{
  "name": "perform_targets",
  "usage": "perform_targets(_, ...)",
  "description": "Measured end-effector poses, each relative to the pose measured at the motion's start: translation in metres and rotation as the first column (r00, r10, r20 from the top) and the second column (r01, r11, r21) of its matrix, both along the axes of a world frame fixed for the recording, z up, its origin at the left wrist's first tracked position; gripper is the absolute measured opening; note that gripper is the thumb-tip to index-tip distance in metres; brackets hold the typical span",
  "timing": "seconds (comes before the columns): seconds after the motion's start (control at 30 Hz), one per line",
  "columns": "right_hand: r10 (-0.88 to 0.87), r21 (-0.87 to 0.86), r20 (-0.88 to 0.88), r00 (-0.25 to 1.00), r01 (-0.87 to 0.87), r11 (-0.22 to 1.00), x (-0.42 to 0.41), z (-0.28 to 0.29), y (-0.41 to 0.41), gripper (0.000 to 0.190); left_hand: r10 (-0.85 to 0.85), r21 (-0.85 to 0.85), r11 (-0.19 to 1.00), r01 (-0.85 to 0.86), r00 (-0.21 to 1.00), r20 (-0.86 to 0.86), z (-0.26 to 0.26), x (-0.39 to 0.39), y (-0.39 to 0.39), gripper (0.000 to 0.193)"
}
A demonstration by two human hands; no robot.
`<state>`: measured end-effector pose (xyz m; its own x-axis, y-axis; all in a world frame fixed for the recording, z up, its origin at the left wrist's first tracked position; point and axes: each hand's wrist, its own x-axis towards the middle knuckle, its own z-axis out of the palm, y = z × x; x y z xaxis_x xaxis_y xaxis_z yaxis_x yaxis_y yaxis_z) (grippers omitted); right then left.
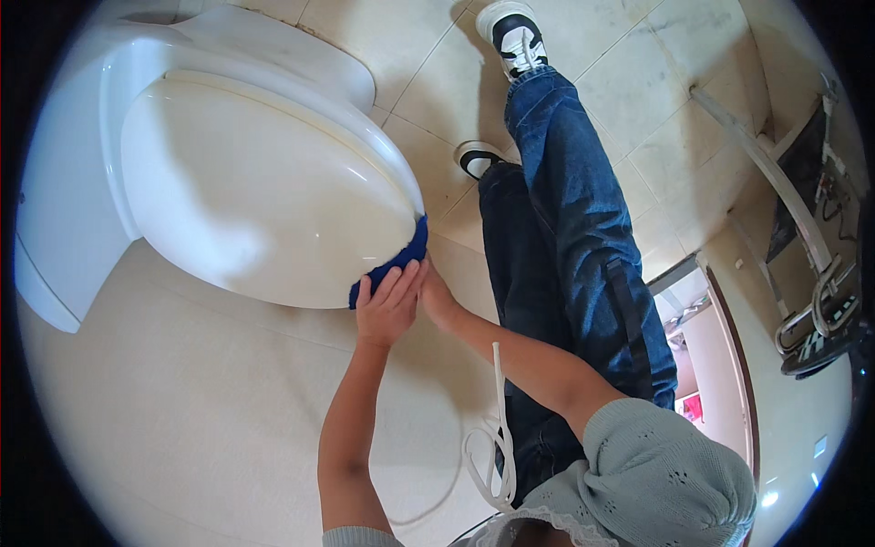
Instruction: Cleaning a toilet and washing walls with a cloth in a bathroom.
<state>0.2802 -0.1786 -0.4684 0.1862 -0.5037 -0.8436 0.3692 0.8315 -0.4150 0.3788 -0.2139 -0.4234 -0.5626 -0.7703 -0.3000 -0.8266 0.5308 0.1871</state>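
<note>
A dark blue cloth (pixel 410 250) is draped along the front edge of a closed white toilet lid (pixel 273 184). Pressing on it from above is my left hand (pixel 388 301), its fingers laid over the cloth at the rim. My right hand (pixel 436 294) is close against the left one, at the outer side of the same rim. Its fingers are largely hidden behind the left hand, so its grip does not show. The white toilet (pixel 75 178) extends to the upper left behind the lid.
My jeans-clad legs (pixel 581 225) stand on the tiled floor (pixel 437 89), right of the toilet. A metal-framed object (pixel 786 184) is at the far right, near a doorway (pixel 711 349). White drawstrings (pixel 504 437) hang from my clothing. A pale wall (pixel 225 410) runs along the lower left.
</note>
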Motion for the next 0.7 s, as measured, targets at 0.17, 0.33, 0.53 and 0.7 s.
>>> perform_targets(0.17,-0.086,-0.102,0.019,0.996,0.088,0.991,-0.032,-0.005,-0.045,0.047,0.052,0.002,0.999,-0.052,0.998,-0.032,0.010,-0.044,-0.055,0.035)
perform_targets(0.33,-0.026,-0.067,0.083,0.996,0.032,0.997,-0.073,-0.022,-0.137,0.047,0.344,0.075,0.933,-0.353,0.932,0.112,0.018,-0.092,-0.135,0.041)
perform_targets(0.53,0.402,-0.469,-0.116,0.908,-0.407,0.784,-0.050,-0.047,-0.275,0.048,0.416,-0.090,0.908,-0.409,0.858,0.302,0.016,-0.077,-0.248,0.043)
perform_targets(0.7,0.560,-0.597,-0.447,0.697,-0.699,0.394,0.006,-0.068,-0.354,0.045,0.335,-0.008,0.929,-0.369,0.834,0.438,-0.001,-0.026,-0.334,0.045)
